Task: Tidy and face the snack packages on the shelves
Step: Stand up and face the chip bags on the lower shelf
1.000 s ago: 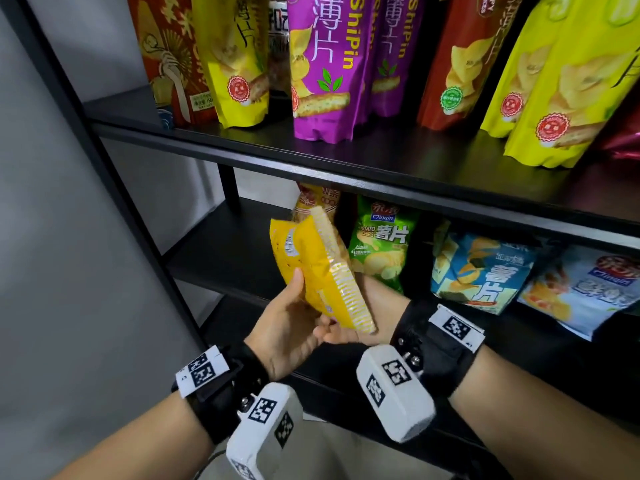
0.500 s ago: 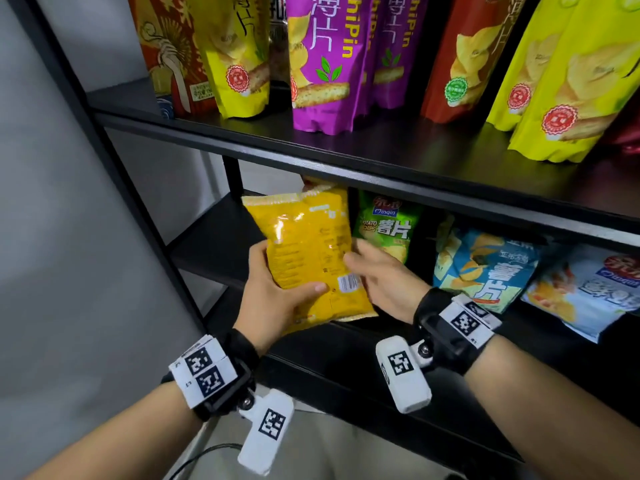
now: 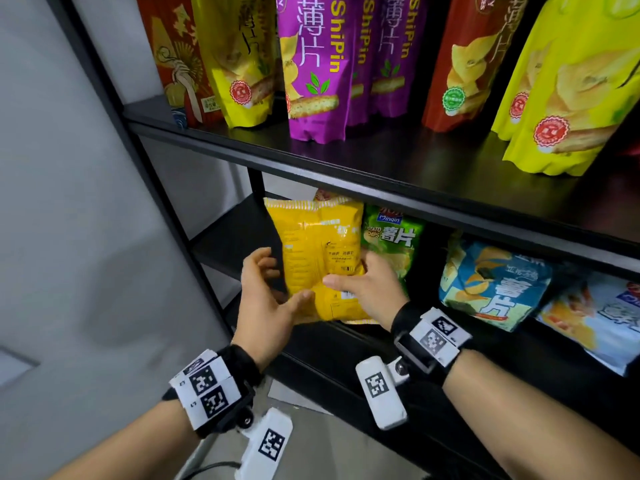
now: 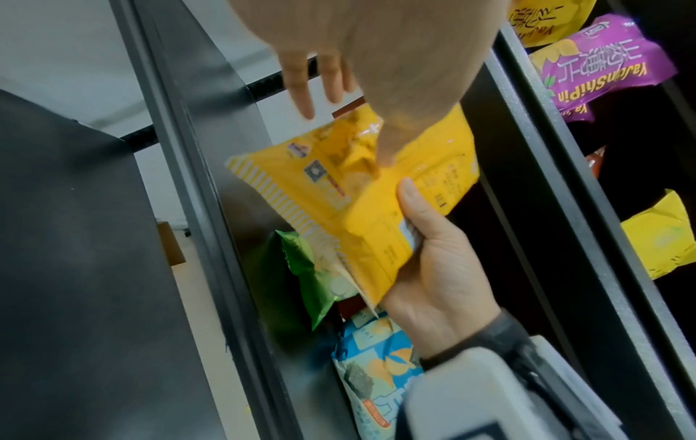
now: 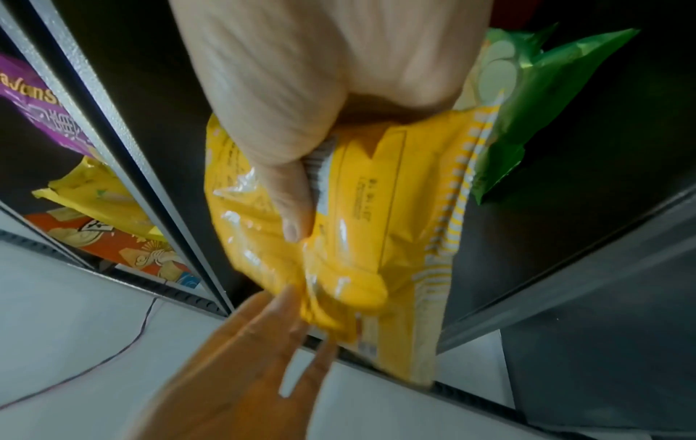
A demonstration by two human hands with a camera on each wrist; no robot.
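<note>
The person stands a crinkly yellow foil snack bag (image 3: pixel 320 258) upright at the left end of the lower black shelf (image 3: pixel 228 237), just left of a green chip bag (image 3: pixel 394 237); the right hand (image 3: pixel 367 289) pinches its lower right part, thumb across the printed back panel, probably to steady it. The left hand (image 3: pixel 266 299) is wide, fingers relaxed, thumb touching the yellow bag's lower edge. Its front is hidden, the right fingers sit behind it, and both wrist views are blurred.
</note>
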